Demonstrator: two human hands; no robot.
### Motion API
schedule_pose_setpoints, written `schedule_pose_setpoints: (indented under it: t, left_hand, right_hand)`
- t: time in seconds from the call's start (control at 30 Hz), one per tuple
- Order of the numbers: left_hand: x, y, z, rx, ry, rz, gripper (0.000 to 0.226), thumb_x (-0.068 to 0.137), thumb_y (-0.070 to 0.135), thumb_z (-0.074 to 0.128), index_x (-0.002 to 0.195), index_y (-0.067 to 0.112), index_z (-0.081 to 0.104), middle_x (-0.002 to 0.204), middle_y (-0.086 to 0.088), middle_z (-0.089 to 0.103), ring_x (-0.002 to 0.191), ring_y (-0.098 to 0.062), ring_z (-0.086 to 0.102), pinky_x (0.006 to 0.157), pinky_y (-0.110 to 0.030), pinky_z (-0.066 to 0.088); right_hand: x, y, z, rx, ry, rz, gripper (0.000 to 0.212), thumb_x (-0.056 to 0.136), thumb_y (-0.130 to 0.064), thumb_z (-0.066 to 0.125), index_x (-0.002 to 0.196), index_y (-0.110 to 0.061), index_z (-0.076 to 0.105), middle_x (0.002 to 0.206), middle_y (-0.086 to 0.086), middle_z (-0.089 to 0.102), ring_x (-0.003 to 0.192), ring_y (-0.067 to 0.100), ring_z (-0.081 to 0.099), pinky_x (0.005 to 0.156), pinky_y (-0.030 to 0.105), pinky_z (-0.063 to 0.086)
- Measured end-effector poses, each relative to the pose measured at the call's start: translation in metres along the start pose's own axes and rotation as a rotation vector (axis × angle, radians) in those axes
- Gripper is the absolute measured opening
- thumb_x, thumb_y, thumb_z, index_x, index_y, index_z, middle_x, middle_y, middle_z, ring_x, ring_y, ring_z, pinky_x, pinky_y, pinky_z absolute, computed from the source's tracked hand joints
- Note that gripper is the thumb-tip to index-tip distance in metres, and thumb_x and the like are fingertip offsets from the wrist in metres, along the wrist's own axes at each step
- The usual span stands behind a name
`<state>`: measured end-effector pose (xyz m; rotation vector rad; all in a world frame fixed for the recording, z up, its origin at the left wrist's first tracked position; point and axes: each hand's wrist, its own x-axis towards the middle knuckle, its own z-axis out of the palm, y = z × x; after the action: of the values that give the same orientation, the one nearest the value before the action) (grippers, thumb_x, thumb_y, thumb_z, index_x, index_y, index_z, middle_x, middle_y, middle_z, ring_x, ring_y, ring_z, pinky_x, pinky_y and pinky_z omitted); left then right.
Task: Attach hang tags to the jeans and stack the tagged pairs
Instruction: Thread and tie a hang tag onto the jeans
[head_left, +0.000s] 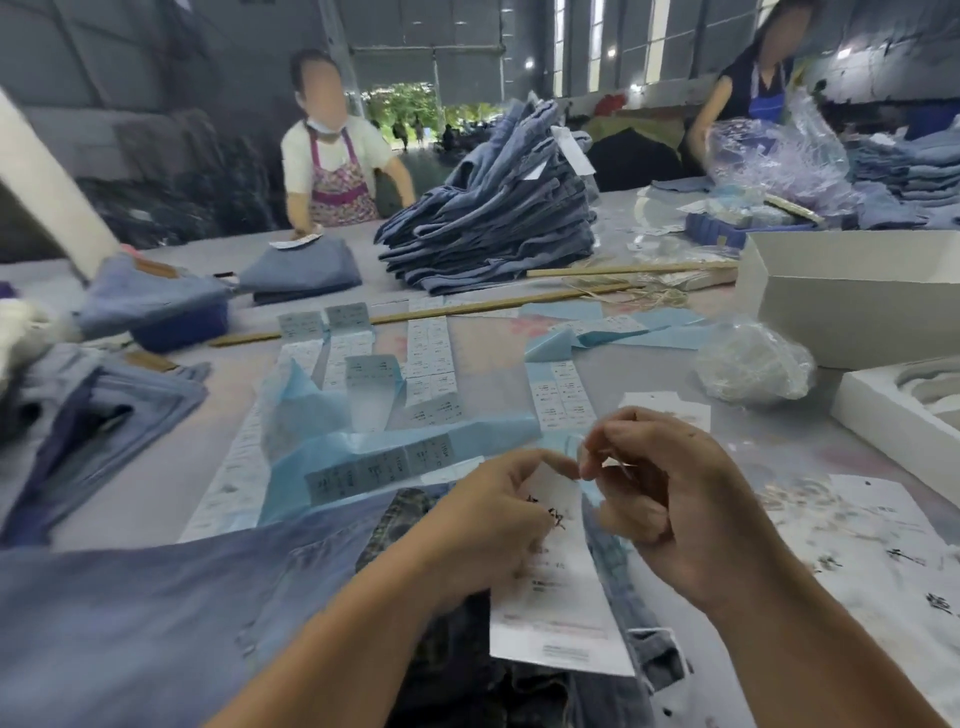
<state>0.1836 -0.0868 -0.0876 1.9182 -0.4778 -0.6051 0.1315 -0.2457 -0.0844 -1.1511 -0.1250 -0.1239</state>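
Observation:
A pair of blue jeans (156, 613) lies flat at the table's near edge, waistband toward the middle. A long white hang tag (556, 597) with black print rests on the jeans. My left hand (488, 525) pinches the tag's top end with curled fingers. My right hand (670, 493) is just to the right of it, thumb and forefinger pinched together on something thin at the tag's top; what it is I cannot tell. More white tags (878, 540) lie at the right.
Strips of sticker labels on blue backing (374, 467) cover the middle of the table. A tall stack of jeans (493, 223) stands behind wooden sticks (447, 310). White boxes (852, 296), a plastic bag (753, 364) and loose jeans (104, 395) sit around. Two people work at the far side.

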Motion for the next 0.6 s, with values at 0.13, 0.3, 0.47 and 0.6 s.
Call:
schedule_pose_setpoints:
  t: [0.13,0.3,0.47,0.6]
  left_hand:
    - [-0.026,-0.008,-0.013,-0.235,0.028,0.035,0.034,0.085,-0.004,0.050,0.104,0.016,0.070,0.082,-0.015,0.057,0.071,-0.026,0.052,0.069,-0.040,0.043]
    - [-0.044,-0.021,-0.024,-0.376,0.061,0.077,0.019,0.091,-0.003,0.056,0.096,0.012,0.066,0.089,-0.016,0.058,0.083,-0.031,0.051,0.074,-0.042,0.041]
    - [-0.049,-0.024,-0.026,-0.440,0.094,0.074,0.011,0.093,0.008,0.065,0.102,0.013,0.068,0.099,-0.021,0.069,0.085,-0.031,0.063,0.078,-0.043,0.052]
    - [-0.047,-0.025,-0.020,-0.351,0.141,0.094,0.008,0.095,0.013,0.064,0.102,0.011,0.068,0.095,-0.012,0.073,0.083,-0.022,0.067,0.080,-0.041,0.056]
  right_hand:
    - [0.001,0.012,0.030,-0.001,-0.084,0.053,0.029,0.067,-0.012,0.078,0.066,-0.005,0.050,0.048,0.007,0.033,0.032,0.009,0.021,0.040,0.020,0.017]
    - [-0.003,0.026,0.054,-0.127,-0.063,0.071,0.038,0.069,0.003,0.076,0.060,-0.008,0.042,0.044,0.003,0.031,0.037,0.011,0.022,0.039,0.020,0.023]
    - [-0.007,0.028,0.056,-0.330,0.049,0.099,0.022,0.084,0.013,0.056,0.074,-0.005,0.048,0.051,0.010,0.043,0.038,0.012,0.032,0.037,0.019,0.026]
    - [-0.010,0.025,0.054,-0.367,0.046,0.131,0.015,0.087,0.015,0.044,0.092,0.008,0.056,0.056,0.016,0.051,0.033,0.006,0.035,0.034,0.015,0.026]
